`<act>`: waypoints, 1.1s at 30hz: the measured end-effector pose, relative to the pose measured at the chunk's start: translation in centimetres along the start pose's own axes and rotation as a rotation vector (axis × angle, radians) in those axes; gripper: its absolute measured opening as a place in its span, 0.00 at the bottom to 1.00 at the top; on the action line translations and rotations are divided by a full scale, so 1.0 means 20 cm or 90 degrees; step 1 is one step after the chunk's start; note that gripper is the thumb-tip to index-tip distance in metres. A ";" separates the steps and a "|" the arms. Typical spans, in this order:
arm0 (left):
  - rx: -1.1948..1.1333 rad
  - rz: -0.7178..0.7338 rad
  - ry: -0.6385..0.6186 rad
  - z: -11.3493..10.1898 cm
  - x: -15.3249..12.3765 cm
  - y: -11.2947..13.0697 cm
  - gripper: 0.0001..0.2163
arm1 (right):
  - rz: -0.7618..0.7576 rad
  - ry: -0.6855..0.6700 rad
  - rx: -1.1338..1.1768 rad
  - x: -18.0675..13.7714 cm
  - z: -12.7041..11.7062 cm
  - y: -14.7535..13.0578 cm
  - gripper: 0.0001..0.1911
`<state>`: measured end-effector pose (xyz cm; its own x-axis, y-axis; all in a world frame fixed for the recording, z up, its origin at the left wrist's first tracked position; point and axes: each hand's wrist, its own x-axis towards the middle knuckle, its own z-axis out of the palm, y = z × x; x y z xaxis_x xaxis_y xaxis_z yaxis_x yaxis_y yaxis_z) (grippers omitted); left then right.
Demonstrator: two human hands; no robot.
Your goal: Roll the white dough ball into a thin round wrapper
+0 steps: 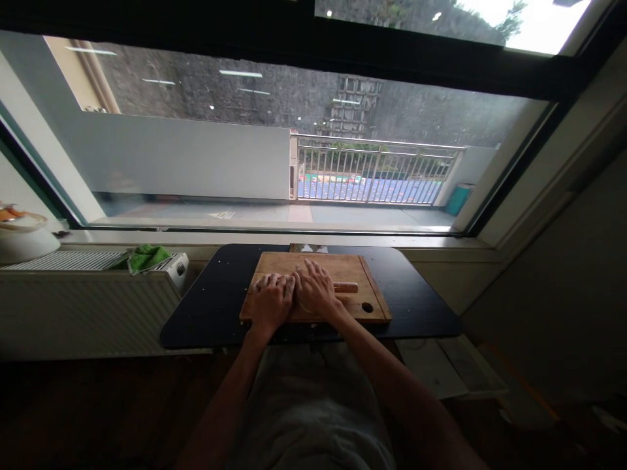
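A wooden rolling pin [347, 287] lies across a wooden cutting board [279, 262], its right end sticking out from under my right hand. My right hand [316, 287] presses on top of the pin, open, with its fingers stretched forward and whitish powder on them. Beside it, touching at the thumbs, my left hand [273, 297] is closed, its powdery fingers bent over the left part of the pin. Most of the pin is hidden under both hands. A pale edge shows below my right palm; I cannot make out what it is.
The board rests on a small black table [416, 287] dotted with crumbs. A radiator [98, 303] with a green cloth [148, 258] stands at the left, near a white container [27, 241]. The window sill [392, 241] borders the table's far edge. White flat items lie low at the right.
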<state>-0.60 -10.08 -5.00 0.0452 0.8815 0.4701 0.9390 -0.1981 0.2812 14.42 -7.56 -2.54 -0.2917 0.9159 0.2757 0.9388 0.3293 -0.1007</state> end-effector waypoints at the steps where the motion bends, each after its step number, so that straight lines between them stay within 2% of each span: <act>1: 0.001 -0.001 0.000 0.00 0.00 0.00 0.21 | 0.008 -0.005 -0.001 0.04 0.00 0.02 0.28; 7: 0.005 0.006 0.009 0.02 0.00 -0.01 0.21 | 0.065 -0.107 0.043 0.26 -0.02 0.08 0.27; 14: 0.013 0.003 0.016 0.03 0.01 -0.02 0.21 | 0.124 -0.127 0.087 0.40 -0.04 0.09 0.32; 21: 0.029 0.013 -0.010 0.05 0.01 -0.03 0.22 | 0.143 -0.074 0.095 0.42 -0.01 0.11 0.29; 27: 0.034 0.005 -0.024 0.04 0.01 -0.02 0.21 | 0.161 -0.063 0.108 0.43 -0.01 0.12 0.27; 33: 0.036 0.002 -0.022 0.02 0.00 -0.01 0.21 | 0.171 -0.005 0.110 0.42 -0.01 0.14 0.24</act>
<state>-0.64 -9.85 -5.49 0.0587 0.8952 0.4418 0.9567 -0.1768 0.2312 14.65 1.04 -0.22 -0.0392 0.9771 0.2092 0.9376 0.1084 -0.3304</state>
